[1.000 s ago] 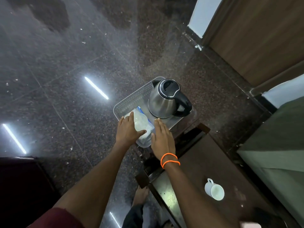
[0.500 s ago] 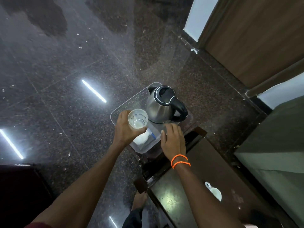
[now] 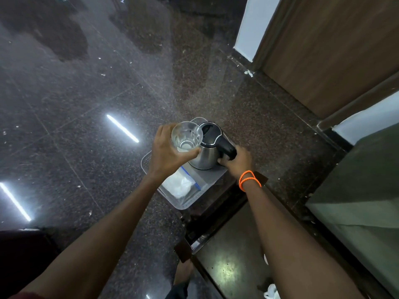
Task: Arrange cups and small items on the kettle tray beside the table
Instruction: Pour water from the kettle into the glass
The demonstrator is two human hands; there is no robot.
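Note:
A clear glass cup is lifted above the grey kettle tray, held upright in my left hand. On the tray's far half stands a steel kettle with a black lid and handle. My right hand, with orange bands at the wrist, is closed around the kettle's handle. A clear plastic bag with white contents and a blue strip lies on the near half of the tray.
The tray rests on a low dark stand beside a dark wooden table. A white mug peeks in at the table's near edge, mostly behind my right arm. Polished dark floor spreads left; a wooden door and a green bed edge lie right.
My left hand has raised the glass cup higher above the tray. My right hand moved from the tray's near edge to the kettle's handle and closed on it. The bag now lies uncovered.

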